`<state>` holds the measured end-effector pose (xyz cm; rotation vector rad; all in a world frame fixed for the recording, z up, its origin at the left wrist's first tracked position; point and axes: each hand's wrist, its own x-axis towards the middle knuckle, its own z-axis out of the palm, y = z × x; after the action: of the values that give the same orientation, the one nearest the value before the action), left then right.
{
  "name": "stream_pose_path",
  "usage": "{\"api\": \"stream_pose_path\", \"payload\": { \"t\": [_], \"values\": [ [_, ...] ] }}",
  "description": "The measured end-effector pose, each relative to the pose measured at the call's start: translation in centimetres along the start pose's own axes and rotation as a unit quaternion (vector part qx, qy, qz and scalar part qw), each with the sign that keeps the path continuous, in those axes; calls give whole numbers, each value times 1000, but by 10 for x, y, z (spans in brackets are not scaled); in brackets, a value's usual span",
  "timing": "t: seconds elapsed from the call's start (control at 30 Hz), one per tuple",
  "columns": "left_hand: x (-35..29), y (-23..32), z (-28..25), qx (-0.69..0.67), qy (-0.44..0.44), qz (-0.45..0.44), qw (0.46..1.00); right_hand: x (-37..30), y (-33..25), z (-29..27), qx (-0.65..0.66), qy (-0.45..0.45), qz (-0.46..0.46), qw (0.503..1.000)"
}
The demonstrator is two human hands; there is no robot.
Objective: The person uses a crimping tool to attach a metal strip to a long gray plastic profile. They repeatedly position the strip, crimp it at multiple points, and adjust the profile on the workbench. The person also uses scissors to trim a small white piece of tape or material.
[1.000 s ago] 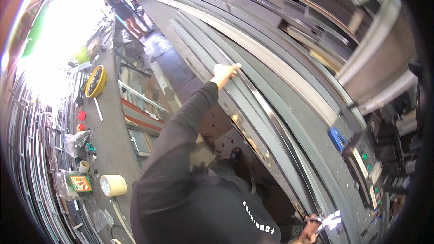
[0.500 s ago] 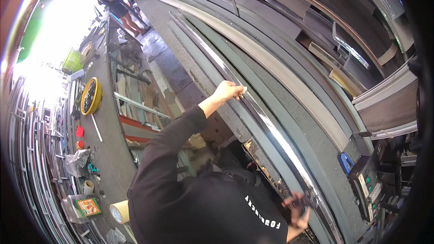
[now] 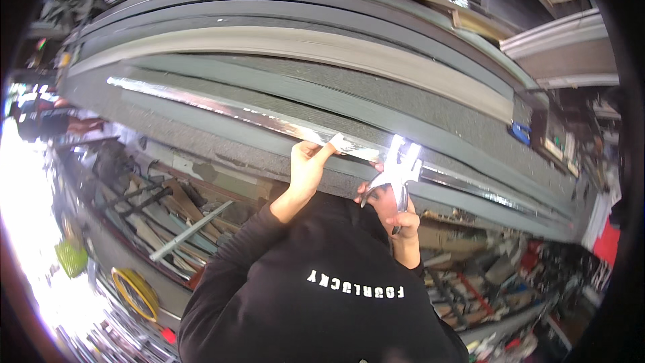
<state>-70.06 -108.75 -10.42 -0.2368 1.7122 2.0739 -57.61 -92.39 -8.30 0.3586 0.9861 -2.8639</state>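
Observation:
A long shiny metal strip (image 3: 222, 111) lies lengthwise on a grey carpeted workbench (image 3: 416, 104). My left hand (image 3: 308, 161) reaches up from my black sleeve and pinches the strip's edge, beside a small white tab (image 3: 336, 141). My right hand (image 3: 390, 208) is closed round the handles of a bright metal plier-like tool (image 3: 402, 171). The tool's jaws point up at the strip just right of my left hand; glare hides whether they touch it.
Long grey profiles (image 3: 322, 91) and a pale beige one (image 3: 302, 44) lie parallel on the bench. Wood offcuts and metal bars (image 3: 168, 208) fill the shelf below. A yellow coil (image 3: 134, 292) lies lower left, a blue object (image 3: 519, 132) at right.
My right hand has come up from the lower right with the tool, close to my left hand. The left hand stays on the strip. The view has swung to face the bench.

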Motion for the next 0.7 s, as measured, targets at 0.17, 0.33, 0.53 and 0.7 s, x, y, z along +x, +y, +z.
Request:
{"api": "stream_pose_path", "payload": {
  "t": [0.17, 0.33, 0.53, 0.7],
  "values": [
    [1, -5, -23, 75, -78, -32, 994, 10, 17, 30, -12, 120, -56, 991],
    [6, 1, -25, 40, -85, -78, 993, 19, 21, 41, -21, 188, -81, 979],
    [19, 17, -24, 92, -96, -161, 978, 19, 33, 38, -34, 196, -115, 973],
    [18, 9, -21, 24, -98, -55, 993, -5, 29, 53, -108, 212, -34, 971]
  ]
}}
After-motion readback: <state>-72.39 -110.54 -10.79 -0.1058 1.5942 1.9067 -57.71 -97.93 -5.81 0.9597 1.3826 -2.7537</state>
